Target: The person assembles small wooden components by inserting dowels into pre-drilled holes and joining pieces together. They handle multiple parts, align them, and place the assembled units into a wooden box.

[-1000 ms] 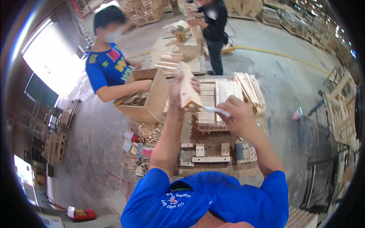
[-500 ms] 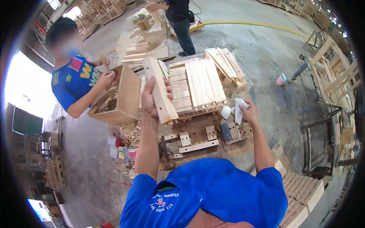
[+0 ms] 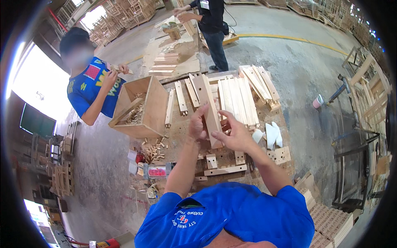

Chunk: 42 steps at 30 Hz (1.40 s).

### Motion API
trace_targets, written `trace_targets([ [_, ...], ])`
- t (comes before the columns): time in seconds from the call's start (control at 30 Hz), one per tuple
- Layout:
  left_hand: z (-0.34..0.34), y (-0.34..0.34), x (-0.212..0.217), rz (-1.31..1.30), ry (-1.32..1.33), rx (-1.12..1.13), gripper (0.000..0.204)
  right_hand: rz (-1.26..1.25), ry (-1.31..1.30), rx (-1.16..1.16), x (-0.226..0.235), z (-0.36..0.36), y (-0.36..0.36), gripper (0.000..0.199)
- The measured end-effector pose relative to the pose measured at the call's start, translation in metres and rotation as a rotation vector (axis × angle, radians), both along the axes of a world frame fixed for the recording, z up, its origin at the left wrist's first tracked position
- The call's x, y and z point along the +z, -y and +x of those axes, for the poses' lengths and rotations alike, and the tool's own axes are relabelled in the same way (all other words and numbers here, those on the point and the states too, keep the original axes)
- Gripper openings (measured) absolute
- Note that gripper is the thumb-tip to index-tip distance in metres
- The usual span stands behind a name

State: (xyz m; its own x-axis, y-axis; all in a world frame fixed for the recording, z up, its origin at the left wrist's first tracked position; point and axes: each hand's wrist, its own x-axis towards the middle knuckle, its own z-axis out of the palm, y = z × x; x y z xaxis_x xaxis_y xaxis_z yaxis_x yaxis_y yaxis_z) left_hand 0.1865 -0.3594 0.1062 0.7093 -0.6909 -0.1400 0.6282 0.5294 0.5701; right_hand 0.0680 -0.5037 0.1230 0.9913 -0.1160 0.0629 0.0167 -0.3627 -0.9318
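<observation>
A pale wooden bar [image 3: 210, 109] with holes in it stands tilted above the workbench, held in both hands. My left hand [image 3: 198, 123] is closed around its left side. My right hand [image 3: 236, 134] grips the lower right side, thumb across its face. Below the hands, a jig with a wooden strip [image 3: 225, 170] and a small block [image 3: 211, 161] is partly hidden by my right forearm. White cloth-like pieces [image 3: 272, 135] lie on the bench to the right of my right hand. Pale slats [image 3: 235, 101] are stacked just behind the hands.
A plywood box [image 3: 155, 109] with dowels inside stands on the left; loose dowels [image 3: 152, 152] are scattered before it. A co-worker [image 3: 93, 82] handles a small piece beyond it; another person [image 3: 213, 37] stands at the back. Wooden frames [image 3: 364, 82] stand at right.
My right hand has let go of the white cloth-like piece, which now lies on the bench, and has moved left onto the wooden bar. The view has shifted left.
</observation>
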Motion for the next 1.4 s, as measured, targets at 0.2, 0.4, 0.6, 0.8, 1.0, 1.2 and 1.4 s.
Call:
trace_targets([
  [0.2,0.02,-0.017,-0.016,0.011,0.11,0.102,0.047,-0.171,0.133,-0.114,0.005,0.023,-0.036,0.074],
  [0.4,0.034,-0.005,-0.02,0.691,0.476,0.403,0.035,-0.601,0.231,-0.153,-0.009,0.04,-0.044,0.07],
  [0.6,0.059,0.002,-0.033,0.941,0.584,0.299,0.034,-0.729,0.182,-0.195,-0.02,0.058,-0.049,0.067],
  [0.8,0.099,0.012,-0.044,0.858,0.456,0.161,0.031,-0.813,0.043,-0.221,-0.028,0.091,-0.049,0.067],
  [1.0,0.114,0.042,-0.048,0.978,0.525,0.026,0.036,-0.863,-0.132,-0.206,-0.027,0.098,-0.029,0.066],
  [1.2,0.123,0.034,-0.07,1.228,0.792,0.058,0.051,-0.742,-0.083,-0.294,0.014,0.061,-0.007,0.056],
  [1.4,0.112,0.051,-0.049,1.511,1.022,-0.06,0.059,-0.86,-0.185,-0.607,-0.015,0.035,0.077,0.049],
])
